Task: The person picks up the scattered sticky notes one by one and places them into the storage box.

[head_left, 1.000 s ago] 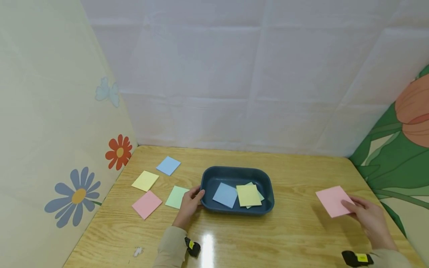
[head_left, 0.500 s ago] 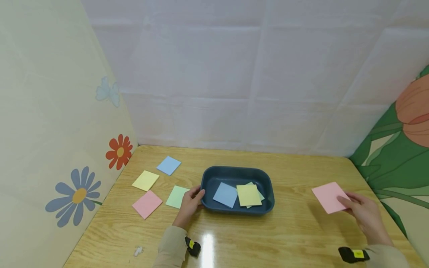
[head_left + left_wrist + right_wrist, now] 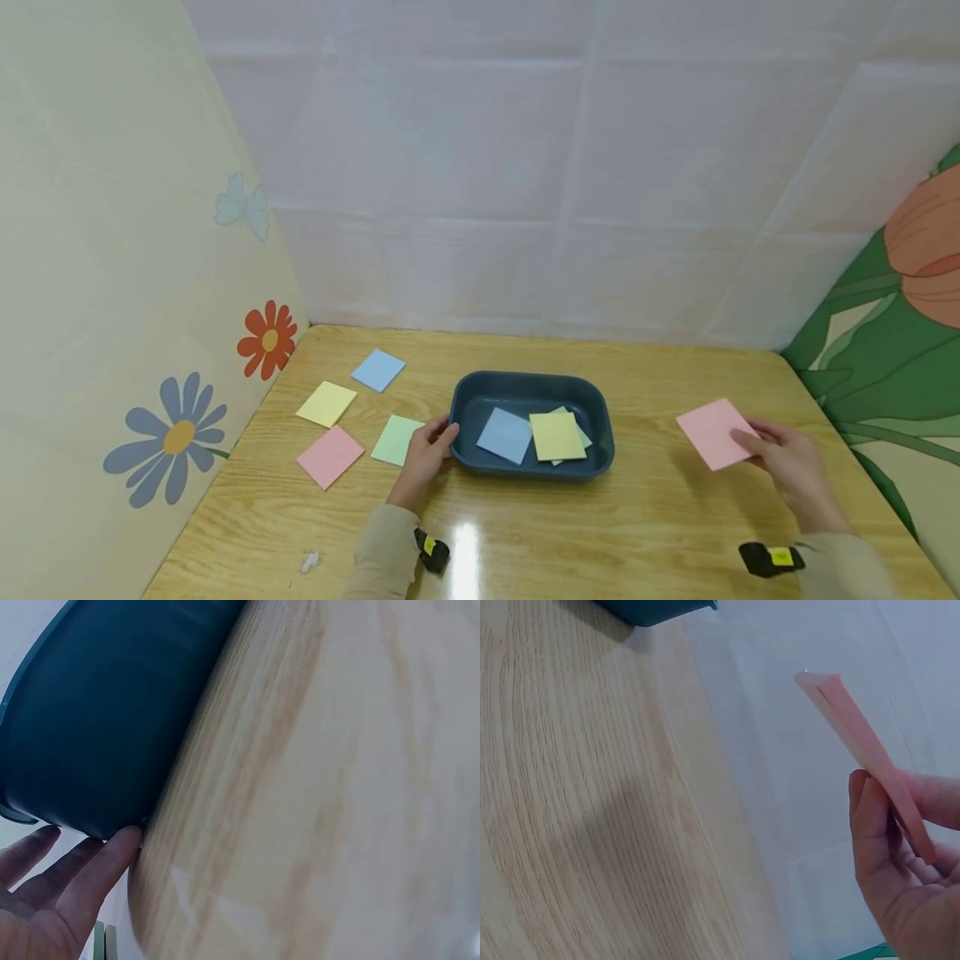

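My right hand (image 3: 787, 462) holds a pink sticky-note pad (image 3: 712, 433) above the table at the right, thumb on top and fingers beneath. Edge-on in the right wrist view, the pad (image 3: 855, 727) looks thin and slightly bent. A dark blue rectangular tray (image 3: 528, 385) stands mid-table; my left hand (image 3: 423, 458) grips its left end, with fingertips against the outer wall (image 3: 82, 727) in the left wrist view. Inside the tray lie a blue pad (image 3: 505, 436) and a yellow pad (image 3: 557, 437), which partly covers a green one (image 3: 583, 440).
Left of the tray lie a blue pad (image 3: 378, 371), a yellow pad (image 3: 327, 404), a pink pad (image 3: 330, 457) and a green pad (image 3: 393, 439) partly behind my left hand. A white cloth (image 3: 450, 167) hangs behind the wooden table (image 3: 637, 533), with printed cloths on both sides.
My right hand has moved left and slightly away from me with the pink pad, toward the tray. My left hand and the tray have stayed in place.
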Action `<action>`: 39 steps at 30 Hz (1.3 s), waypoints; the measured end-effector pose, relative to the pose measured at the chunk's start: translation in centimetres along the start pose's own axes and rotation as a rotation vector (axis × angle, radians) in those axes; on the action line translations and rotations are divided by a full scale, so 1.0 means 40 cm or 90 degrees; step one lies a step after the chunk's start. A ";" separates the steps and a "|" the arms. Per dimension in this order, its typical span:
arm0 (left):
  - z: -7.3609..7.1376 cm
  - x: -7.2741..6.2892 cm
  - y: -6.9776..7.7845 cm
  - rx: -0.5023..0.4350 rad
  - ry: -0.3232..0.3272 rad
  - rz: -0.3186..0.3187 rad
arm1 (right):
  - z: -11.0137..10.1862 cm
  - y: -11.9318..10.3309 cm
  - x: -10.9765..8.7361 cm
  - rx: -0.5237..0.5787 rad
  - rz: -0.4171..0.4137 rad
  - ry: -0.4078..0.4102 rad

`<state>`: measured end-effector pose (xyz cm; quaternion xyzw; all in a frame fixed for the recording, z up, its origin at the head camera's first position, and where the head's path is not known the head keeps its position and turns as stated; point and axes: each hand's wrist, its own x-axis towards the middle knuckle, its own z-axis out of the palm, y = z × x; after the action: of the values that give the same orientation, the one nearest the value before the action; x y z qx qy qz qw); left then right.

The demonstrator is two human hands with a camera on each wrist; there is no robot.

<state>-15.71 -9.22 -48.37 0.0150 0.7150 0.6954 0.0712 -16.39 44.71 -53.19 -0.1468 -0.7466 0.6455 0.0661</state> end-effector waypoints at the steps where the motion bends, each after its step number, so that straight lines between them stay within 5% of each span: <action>1: -0.002 0.005 -0.009 -0.004 0.000 0.001 | 0.006 -0.001 0.000 0.001 -0.005 -0.002; 9: -0.007 0.030 -0.062 0.003 0.016 -0.002 | 0.051 -0.017 -0.006 -0.034 -0.024 -0.011; 39: -0.007 0.026 -0.062 -0.012 0.012 0.010 | 0.188 -0.040 0.010 -0.153 -0.031 -0.011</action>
<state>-16.57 -9.46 -50.91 0.0131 0.7089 0.7027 0.0593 -19.13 37.52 -52.83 -0.1301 -0.8226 0.5505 0.0574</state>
